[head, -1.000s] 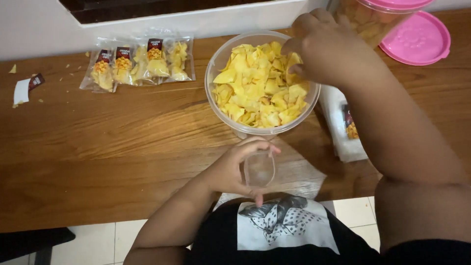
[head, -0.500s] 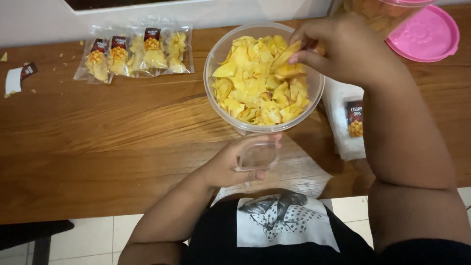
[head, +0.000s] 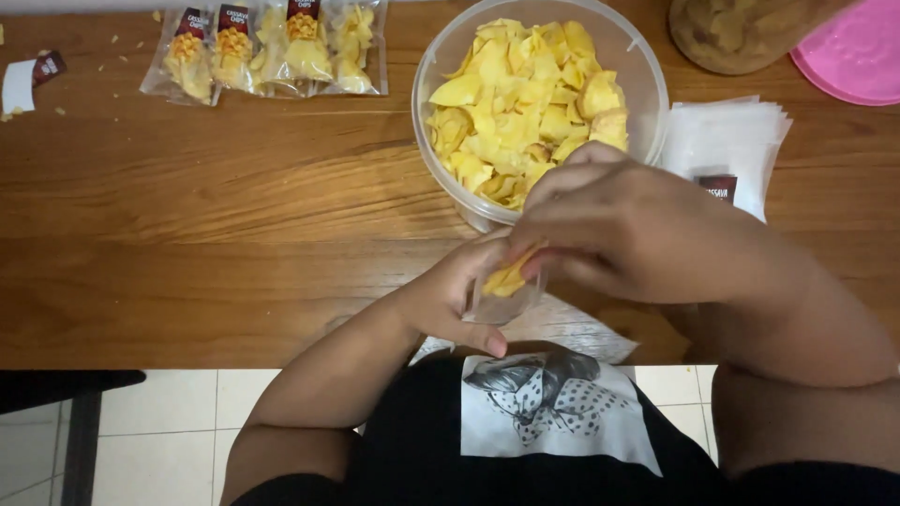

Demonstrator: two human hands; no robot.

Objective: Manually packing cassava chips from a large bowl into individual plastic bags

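At the near edge of the wooden tabletop point(head: 187, 244), the left hand point(head: 450, 300) curls around a small clear bag point(head: 502, 298), thumb and fingers closed on its sides so that its mouth faces up. The right hand point(head: 628, 225) sits just above and against that bag, its fingers pinched shut on a few yellow chips point(head: 511, 274) that are partly inside the bag's opening; the two hands touch each other over the bag. Right behind the hands, toward the middle of the tabletop's far edge, stands a large round clear tub point(head: 441, 66) heaped with the same yellow chips, its near wall hidden by the right hand's knuckles. To the right of the tub lies a flat stack of empty clear bags point(head: 741, 141) with a dark label showing, just beside the right wrist. At the far right corner a pink lid point(head: 853, 56) lies flat, with a second round container point(head: 731, 33) of chips beside it, cut off by the frame's edge. Near the far left corner a row of filled, sealed chip packets point(head: 272, 52) lies side by side, well apart from the hands, and a small white label scrap point(head: 23, 84) with a few crumbs lies at the left edge.
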